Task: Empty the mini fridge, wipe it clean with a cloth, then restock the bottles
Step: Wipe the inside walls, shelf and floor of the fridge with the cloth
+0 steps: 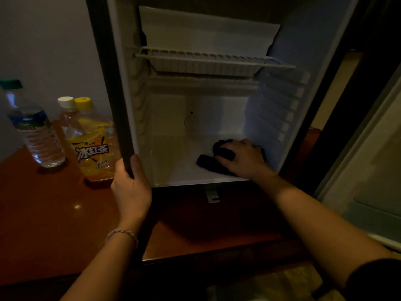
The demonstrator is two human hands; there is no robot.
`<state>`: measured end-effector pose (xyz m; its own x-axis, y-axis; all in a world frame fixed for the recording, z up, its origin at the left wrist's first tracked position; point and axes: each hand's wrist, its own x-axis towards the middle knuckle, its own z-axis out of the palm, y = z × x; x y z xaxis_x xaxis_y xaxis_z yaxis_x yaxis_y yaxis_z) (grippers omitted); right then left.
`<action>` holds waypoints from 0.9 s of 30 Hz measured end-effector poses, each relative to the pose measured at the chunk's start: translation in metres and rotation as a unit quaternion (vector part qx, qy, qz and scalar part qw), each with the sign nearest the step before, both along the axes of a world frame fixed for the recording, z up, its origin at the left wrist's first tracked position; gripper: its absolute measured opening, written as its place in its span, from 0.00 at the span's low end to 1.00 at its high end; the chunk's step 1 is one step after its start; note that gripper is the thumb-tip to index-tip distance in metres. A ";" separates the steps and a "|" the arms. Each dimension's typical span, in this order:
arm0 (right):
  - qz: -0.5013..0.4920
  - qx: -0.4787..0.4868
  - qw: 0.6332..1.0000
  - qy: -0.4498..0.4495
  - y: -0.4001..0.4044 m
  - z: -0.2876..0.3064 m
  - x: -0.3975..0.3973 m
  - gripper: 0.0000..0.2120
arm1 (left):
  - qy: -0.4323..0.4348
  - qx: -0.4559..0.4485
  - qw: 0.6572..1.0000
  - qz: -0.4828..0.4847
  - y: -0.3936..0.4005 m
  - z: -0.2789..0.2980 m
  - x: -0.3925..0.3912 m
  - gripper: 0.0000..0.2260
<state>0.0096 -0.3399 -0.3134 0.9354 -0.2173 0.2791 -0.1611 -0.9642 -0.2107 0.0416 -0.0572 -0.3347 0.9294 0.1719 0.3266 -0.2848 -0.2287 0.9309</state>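
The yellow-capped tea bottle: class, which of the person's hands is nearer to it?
Left. The left hand grips the fridge's left front edge, right beside the yellow-capped tea bottle. The right hand presses the dark cloth inside the fridge, farther away.

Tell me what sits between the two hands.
Head view: only bare white fridge floor between the left hand on the fridge's edge and the right hand pressing the cloth.

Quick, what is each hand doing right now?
Left hand: grips the fridge's front edge.
Right hand: open, fingers flat, pressing the dark cloth on the fridge floor.
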 end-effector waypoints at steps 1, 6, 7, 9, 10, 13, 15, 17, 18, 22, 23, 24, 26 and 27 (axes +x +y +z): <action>-0.005 -0.002 1.000 0.004 -0.001 0.001 0.009 0.24 | -0.001 0.001 1.000 0.001 0.001 0.000 0.000 0.18; -0.010 -0.026 1.000 -0.005 -0.012 0.005 0.048 0.23 | 0.002 -0.002 1.000 -0.005 0.001 -0.001 0.002 0.22; -0.012 -0.033 0.999 -0.007 -0.014 0.006 0.054 0.23 | -0.001 -0.001 1.000 -0.005 0.001 -0.002 0.002 0.24; -0.020 -0.048 0.999 -0.003 -0.015 0.006 0.062 0.25 | -0.004 -0.001 1.000 -0.006 0.001 -0.001 0.002 0.24; -0.025 -0.053 0.998 -0.001 -0.016 0.005 0.065 0.27 | -0.005 -0.001 1.000 -0.006 0.002 -0.002 0.002 0.24; -0.043 -0.068 0.997 -0.005 -0.016 0.000 0.060 0.25 | -0.007 -0.002 1.000 -0.008 0.002 -0.001 0.001 0.24; -0.046 -0.066 0.997 -0.001 -0.012 -0.001 0.043 0.21 | -0.007 -0.003 1.000 -0.009 0.001 -0.002 0.002 0.25; -0.049 -0.058 0.997 0.011 -0.006 0.000 0.022 0.22 | -0.005 -0.008 1.000 -0.009 0.001 -0.004 0.003 0.25; -0.053 -0.056 0.997 0.019 -0.002 0.001 0.009 0.24 | -0.005 -0.011 1.000 -0.010 0.001 -0.006 0.004 0.25; -0.051 -0.066 0.996 0.011 0.015 -0.005 -0.041 0.31 | 0.007 -0.021 1.000 -0.020 0.001 -0.005 0.004 0.23; -0.045 -0.080 0.996 -0.011 0.017 -0.008 -0.050 0.31 | 0.009 -0.023 0.999 -0.023 0.001 -0.004 0.003 0.23; -0.041 -0.098 0.994 -0.039 0.017 -0.013 -0.057 0.30 | 0.009 -0.024 0.999 -0.026 0.001 -0.003 0.002 0.23; -0.051 -0.133 0.986 -0.080 0.017 -0.021 -0.062 0.27 | 0.006 -0.025 0.999 -0.029 0.001 -0.002 0.000 0.24; -0.065 -0.149 0.983 -0.082 0.018 -0.023 -0.062 0.25 | 0.002 -0.024 0.999 -0.029 0.001 -0.002 0.000 0.24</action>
<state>-0.0525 -0.3215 -0.3362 0.8424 -0.2186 0.4925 -0.2754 -0.9603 0.0447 0.0418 -0.0560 -0.3363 0.9396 0.1337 0.3150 -0.2920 -0.1667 0.9418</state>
